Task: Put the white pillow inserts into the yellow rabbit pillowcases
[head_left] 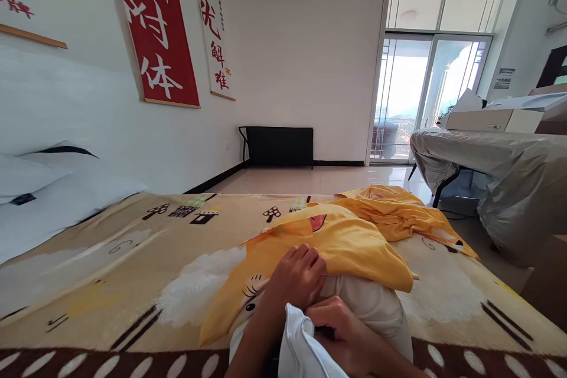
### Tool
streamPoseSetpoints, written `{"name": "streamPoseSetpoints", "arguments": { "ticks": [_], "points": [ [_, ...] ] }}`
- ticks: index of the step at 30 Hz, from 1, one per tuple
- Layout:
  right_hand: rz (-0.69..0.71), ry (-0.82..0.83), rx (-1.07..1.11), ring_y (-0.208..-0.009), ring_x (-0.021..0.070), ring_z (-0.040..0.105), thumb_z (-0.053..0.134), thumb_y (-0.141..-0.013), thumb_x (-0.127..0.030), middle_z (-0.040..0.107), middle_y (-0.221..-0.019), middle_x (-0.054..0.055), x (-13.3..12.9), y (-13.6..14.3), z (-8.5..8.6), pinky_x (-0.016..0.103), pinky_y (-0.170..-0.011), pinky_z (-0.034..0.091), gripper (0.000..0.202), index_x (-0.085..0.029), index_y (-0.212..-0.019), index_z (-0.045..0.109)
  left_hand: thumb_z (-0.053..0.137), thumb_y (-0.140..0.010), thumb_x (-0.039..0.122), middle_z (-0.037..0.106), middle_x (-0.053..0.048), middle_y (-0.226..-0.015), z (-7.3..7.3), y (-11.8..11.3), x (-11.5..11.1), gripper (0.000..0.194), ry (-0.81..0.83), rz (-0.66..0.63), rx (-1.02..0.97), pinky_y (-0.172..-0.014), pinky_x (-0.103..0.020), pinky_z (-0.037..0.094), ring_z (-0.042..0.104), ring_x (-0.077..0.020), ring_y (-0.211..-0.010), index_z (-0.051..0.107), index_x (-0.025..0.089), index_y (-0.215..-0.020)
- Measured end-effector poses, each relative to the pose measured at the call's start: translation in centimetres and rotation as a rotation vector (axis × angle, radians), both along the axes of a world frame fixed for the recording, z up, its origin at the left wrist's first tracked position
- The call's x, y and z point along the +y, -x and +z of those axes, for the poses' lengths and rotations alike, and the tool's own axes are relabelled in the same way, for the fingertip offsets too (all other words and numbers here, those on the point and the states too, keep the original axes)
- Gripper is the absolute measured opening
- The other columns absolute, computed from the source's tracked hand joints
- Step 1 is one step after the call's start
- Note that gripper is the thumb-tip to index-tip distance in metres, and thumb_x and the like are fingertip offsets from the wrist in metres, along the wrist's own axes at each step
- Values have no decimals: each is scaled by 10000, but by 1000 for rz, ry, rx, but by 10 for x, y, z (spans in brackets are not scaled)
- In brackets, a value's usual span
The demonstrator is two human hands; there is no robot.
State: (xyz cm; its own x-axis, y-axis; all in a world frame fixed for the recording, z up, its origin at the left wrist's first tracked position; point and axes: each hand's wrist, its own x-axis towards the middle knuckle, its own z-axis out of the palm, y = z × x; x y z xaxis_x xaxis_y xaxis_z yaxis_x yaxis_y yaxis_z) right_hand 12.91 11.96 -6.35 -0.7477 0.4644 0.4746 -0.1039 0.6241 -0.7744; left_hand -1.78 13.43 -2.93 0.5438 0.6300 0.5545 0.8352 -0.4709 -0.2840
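A plump white pillow (370,301) lies on the bed right in front of me, partly under a yellow pillowcase (354,239) with a printed cartoon face. My left hand (301,271) is closed, its fingers curled on the edge of the pillowcase where it meets the pillow. Just below it, my right hand (339,319) makes a fist against the pillow; what its fingers grip is hidden. A white cloth edge with a stitched hem (303,345) stands up in front of my right hand, and I cannot tell what it belongs to.
A patterned beige blanket (133,271) covers the bed. Another crumpled yellow cloth (398,212) lies beyond the pillow. White pillows (66,189) rest at the left. To the right stands a plastic-covered table (496,156) with boxes (481,120). A black folded panel (280,146) leans against the far wall.
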Motion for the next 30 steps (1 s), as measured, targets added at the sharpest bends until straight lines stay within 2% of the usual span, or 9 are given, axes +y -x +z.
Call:
{"name": "streamPoseSetpoints", "arguments": {
  "ticks": [8,11,16,19,22,26,30],
  "points": [
    [36,55,-7,-565,63,215,538,-825,-266,247,-567,-65,-3,0,5,222,-508,206,391,-183,-565,259,550,-691,146,589,-107,-924,14,-2,-9,156,266,216,-60,-759,-409,361,503,-265,-895,607,167,-834],
    [38,41,0,-568,67,221,522,-830,-252,261,-569,-62,-2,0,6,226,-515,210,377,-182,-566,262,540,-739,177,573,-100,-973,16,-2,-10,147,328,186,-119,-804,-419,349,495,-258,-935,606,171,-870],
    [17,31,13,-580,71,243,513,-843,-256,299,-586,-55,-1,-1,4,227,-517,210,366,-178,-569,284,515,-857,251,552,-40,-913,19,2,-19,118,347,8,-306,-804,-351,336,489,-184,-886,617,201,-829],
    [20,37,40,-576,70,264,530,-833,-220,308,-580,-56,-2,-1,5,220,-517,219,361,-175,-565,292,491,-886,269,550,-27,-874,22,4,-24,164,298,-24,-397,-804,-334,349,490,-164,-850,614,199,-802],
    [14,40,60,-571,69,284,546,-817,-186,322,-566,-57,-3,-1,7,216,-516,224,348,-173,-564,308,467,-897,259,562,-35,-872,19,4,-22,177,175,15,-428,-762,-314,370,500,-160,-817,605,189,-812],
    [-6,53,52,-577,73,318,549,-833,-227,376,-575,-50,-1,-3,8,214,-527,247,330,-171,-573,353,410,-926,247,596,-42,-852,12,2,-16,242,-55,131,-373,-695,-294,368,496,-149,-727,615,196,-809],
    [7,86,30,-594,79,349,546,-850,-315,418,-613,-39,0,-4,6,214,-539,278,330,-173,-596,390,442,-899,145,628,-47,-811,12,0,-18,201,-248,96,-297,-710,-309,360,517,-156,-735,628,192,-842]
  ]
}}
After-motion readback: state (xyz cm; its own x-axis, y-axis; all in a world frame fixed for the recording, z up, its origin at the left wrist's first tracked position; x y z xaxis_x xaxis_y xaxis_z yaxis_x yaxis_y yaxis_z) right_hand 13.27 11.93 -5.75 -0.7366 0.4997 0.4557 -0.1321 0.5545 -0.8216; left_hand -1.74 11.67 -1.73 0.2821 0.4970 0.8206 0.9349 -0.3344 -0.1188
